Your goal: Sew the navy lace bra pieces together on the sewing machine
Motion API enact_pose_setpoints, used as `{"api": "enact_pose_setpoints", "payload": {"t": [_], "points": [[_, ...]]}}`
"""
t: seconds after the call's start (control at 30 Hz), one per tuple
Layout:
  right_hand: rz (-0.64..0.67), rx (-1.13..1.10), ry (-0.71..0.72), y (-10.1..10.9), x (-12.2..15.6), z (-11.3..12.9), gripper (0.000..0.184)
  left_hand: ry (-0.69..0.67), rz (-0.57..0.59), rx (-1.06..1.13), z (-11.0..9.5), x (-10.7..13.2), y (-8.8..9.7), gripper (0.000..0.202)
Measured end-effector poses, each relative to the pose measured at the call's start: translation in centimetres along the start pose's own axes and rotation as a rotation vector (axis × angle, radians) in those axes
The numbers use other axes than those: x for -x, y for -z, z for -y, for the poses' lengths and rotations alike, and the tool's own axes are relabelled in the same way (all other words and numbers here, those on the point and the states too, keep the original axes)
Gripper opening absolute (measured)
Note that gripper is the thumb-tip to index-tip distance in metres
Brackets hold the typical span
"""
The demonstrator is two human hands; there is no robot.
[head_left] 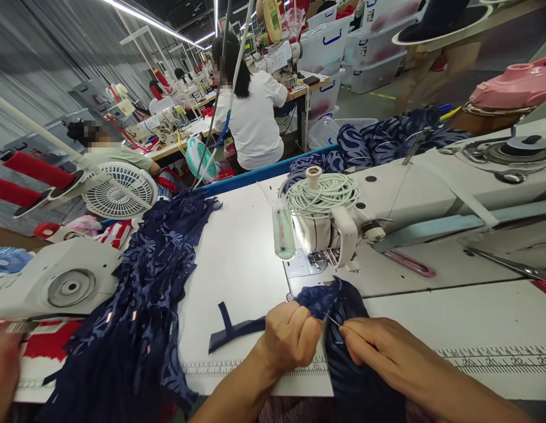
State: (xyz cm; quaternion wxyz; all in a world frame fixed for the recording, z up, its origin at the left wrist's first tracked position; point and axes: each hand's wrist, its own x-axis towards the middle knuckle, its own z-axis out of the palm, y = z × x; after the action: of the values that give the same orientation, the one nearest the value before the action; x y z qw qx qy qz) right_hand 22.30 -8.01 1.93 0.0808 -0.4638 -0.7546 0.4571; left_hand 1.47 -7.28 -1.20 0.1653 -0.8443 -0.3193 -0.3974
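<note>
My left hand is closed in a fist on navy patterned fabric in front of the sewing machine's needle area. A plain navy strip trails from beneath that hand to the left over the white table. Between the fingertips of my right hand is a thin pointed metal tool, its tip at the fabric beside my left fist; its handle is hidden. Darker folds of the fabric hang over the table's front edge. The sewing machine stands just beyond both hands, with its presser foot above the needle plate.
A heap of navy fabric covers the table's left side. Pink snips and scissors lie at the machine's base. A ruler tape runs along the front. Another person's hand shows at far left; other people sit beyond.
</note>
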Motion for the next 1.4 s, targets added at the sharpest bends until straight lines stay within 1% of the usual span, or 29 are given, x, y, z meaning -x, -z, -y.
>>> {"api": "enact_pose_setpoints", "payload": {"t": [0.33,0.43,0.57,0.77,0.87,1.03,1.23,1.33,1.4], "points": [[-0.014,-0.045,0.030,0.0,0.0,0.0,0.037,-0.033,0.010,-0.065,-0.1,0.0,0.1,0.032],[0.000,-0.051,0.016,0.1,0.0,0.1,0.037,-0.026,0.003,-0.060,-0.1,0.0,0.1,0.031],[0.005,-0.068,-0.009,0.0,-0.1,0.2,0.036,-0.047,0.032,-0.073,-0.1,0.0,0.1,0.030],[-0.080,-0.074,0.056,-0.8,-0.4,-0.3,0.042,0.001,-0.004,0.026,0.1,-0.1,-0.1,0.022],[-0.091,-0.057,0.082,-1.0,-0.5,-0.4,0.042,0.026,-0.001,0.057,0.1,0.1,-0.1,0.021],[-0.115,0.010,0.091,-0.8,-0.1,-0.1,0.041,0.032,-0.003,0.056,0.0,0.0,-0.1,0.022],[-0.109,0.005,0.074,-0.8,0.0,0.0,0.040,0.041,-0.016,0.080,0.0,-0.1,-0.1,0.025],[-0.121,-0.002,0.099,-1.0,-0.3,-0.2,0.043,0.036,-0.001,0.091,0.0,0.1,-0.3,0.024],[-0.158,-0.032,0.125,-0.9,-0.5,-0.4,0.044,0.015,0.016,0.117,0.0,0.1,-0.4,0.024]]}}
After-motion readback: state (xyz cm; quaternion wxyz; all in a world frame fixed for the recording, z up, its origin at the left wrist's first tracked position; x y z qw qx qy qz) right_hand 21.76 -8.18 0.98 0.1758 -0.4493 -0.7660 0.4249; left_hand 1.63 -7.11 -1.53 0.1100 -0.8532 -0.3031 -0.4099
